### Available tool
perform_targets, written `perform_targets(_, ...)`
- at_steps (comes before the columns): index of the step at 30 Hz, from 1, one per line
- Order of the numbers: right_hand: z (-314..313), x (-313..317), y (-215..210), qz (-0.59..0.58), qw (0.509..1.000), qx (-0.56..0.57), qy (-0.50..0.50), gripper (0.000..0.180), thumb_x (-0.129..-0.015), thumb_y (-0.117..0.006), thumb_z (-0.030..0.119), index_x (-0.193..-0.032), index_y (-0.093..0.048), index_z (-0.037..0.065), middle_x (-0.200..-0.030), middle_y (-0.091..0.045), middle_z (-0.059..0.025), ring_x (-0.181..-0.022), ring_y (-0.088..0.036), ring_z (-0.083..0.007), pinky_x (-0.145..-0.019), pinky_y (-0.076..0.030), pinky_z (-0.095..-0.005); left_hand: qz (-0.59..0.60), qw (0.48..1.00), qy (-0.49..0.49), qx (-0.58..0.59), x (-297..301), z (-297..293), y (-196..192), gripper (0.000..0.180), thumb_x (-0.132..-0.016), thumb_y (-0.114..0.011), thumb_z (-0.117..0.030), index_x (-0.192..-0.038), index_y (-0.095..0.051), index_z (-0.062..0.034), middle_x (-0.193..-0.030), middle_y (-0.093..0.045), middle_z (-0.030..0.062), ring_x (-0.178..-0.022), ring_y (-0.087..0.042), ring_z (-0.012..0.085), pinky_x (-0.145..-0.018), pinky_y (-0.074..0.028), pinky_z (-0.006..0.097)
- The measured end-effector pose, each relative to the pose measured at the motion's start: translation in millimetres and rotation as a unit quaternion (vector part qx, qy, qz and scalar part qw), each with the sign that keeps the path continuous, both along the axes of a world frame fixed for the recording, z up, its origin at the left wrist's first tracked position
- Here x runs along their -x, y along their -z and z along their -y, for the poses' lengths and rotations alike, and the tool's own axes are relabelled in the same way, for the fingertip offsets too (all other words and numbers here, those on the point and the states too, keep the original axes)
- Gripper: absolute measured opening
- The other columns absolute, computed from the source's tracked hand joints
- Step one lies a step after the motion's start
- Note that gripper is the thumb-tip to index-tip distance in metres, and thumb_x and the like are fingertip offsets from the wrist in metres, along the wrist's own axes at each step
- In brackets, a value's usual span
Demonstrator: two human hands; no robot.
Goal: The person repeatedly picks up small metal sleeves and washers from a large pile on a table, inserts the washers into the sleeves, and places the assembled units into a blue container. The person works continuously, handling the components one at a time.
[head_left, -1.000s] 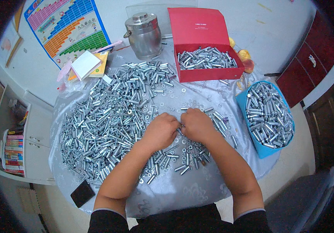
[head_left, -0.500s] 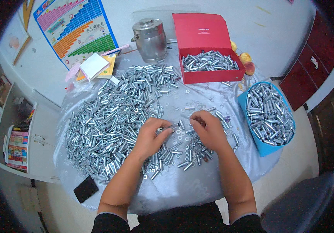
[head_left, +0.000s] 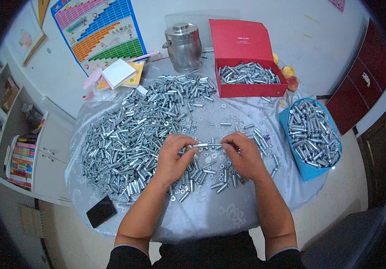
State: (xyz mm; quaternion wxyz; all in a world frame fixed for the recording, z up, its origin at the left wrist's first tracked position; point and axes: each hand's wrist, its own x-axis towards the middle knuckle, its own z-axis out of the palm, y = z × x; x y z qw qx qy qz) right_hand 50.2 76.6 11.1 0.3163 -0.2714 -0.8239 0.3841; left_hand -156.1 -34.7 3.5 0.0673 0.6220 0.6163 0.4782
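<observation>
Right now, the left hand (head_left: 173, 154) has thumb and fingers pinching a small silver tube (head_left: 202, 145), and it's pointing across at the right hand (head_left: 242, 150), which is pinching a thinner metal rod (head_left: 218, 146) at its fingertips. The two pieces sit in the gap between the hands, lying almost in one line; whether their ends touch is too small to tell. And look at the change: a second ago these hands were pressed up against each other, half a second ago the pieces were at odds, and now they're lined up with the hands apart.

Just below the fingers, loose washers (head_left: 173, 198) and more short tubes are scattered over the table (head_left: 193, 224), dressed in a shiny pale cloth. Off to the left, a huge heap of metal parts (head_left: 125, 139) fills that half, reaching toward the back edge. A dark flat rectangle (head_left: 101, 211) lies by the near left edge. At the back edge, a lidded metal pot (head_left: 184, 47) stands left of an open red box (head_left: 253, 91) full of metal pieces, fruit (head_left: 292, 84) beside it. By the right edge, a blue bin (head_left: 308, 173) is packed with more. Beyond, a bright poster (head_left: 99, 31) hangs on the wall, and books (head_left: 22, 161) line a shelf on the left.
</observation>
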Motion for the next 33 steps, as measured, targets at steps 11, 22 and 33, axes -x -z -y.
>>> perform_targets(11,9.4,3.8,2.0,-0.028,0.999,0.035,0.005,0.013,-0.089,-0.063,0.005,-0.1,-0.066,0.001,-0.087,-0.063,-0.0059,-0.076,-0.059,-0.0123,-0.069,-0.048,-0.0267,0.093,0.995,0.017,-0.012,-7.7,2.5,1.9,0.015,-0.079,-0.073,-0.003,-0.093,-0.067,-0.0023,-0.089,-0.067,0.006,-0.083,-0.062,0.0147,-0.072,-0.049,0.027)
perform_targets(22,12.6,8.1,-2.9,-0.163,0.967,0.184,0.07,0.014,-0.09,-0.065,0.009,-0.1,-0.068,0.0,-0.083,-0.066,-0.004,-0.07,-0.06,-0.0095,-0.064,-0.049,-0.024,0.37,0.92,0.083,0.1,-19.7,4.8,16.0,0.018,-0.084,-0.072,-0.001,-0.1,-0.063,0.0005,-0.087,-0.067,0.0036,-0.076,-0.062,0.007,-0.068,-0.05,0.021)
perform_targets(33,29.7,10.7,12.6,-0.131,0.978,0.145,0.075,0.013,-0.084,-0.071,0.005,-0.096,-0.068,0.0,-0.085,-0.069,-0.007,-0.073,-0.065,-0.012,-0.067,-0.053,-0.0259,0.774,0.621,0.083,0.092,-21.5,1.8,21.1,0.012,-0.094,-0.058,-0.009,-0.101,-0.061,0.0005,-0.108,-0.067,0.0181,-0.1,-0.067,0.0276,-0.091,-0.056,0.038)
